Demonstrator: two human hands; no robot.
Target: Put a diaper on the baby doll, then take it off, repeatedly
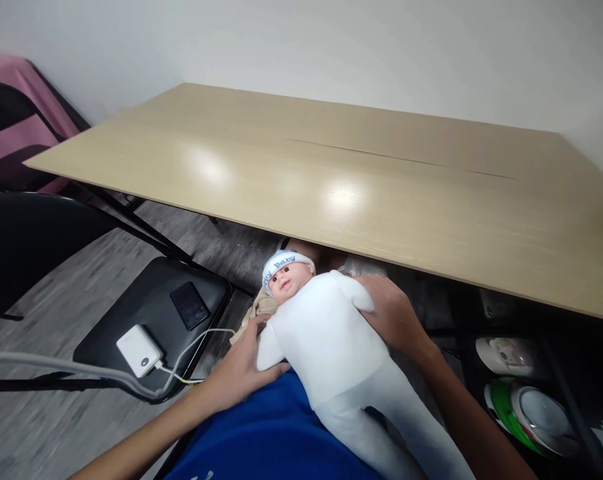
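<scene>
A baby doll (pixel 331 347) in a white bodysuit and a white cap with blue lettering lies face up on my lap, below the near edge of the wooden table (pixel 331 180). My left hand (pixel 241 367) grips the doll's side at its arm, fingers curled behind it. My right hand (pixel 394 313) holds the doll's other side at the shoulder and arm. My blue clothing (pixel 266 433) is under the doll. A beige cloth (pixel 259 307) shows just behind the doll's head.
A black chair (pixel 146 313) at the left carries a white power bank (pixel 139 350) with a white cable and a black phone (pixel 189 305). Round green and white items (pixel 526 407) sit under the table at the right. A pink-covered seat (pixel 26 113) stands far left.
</scene>
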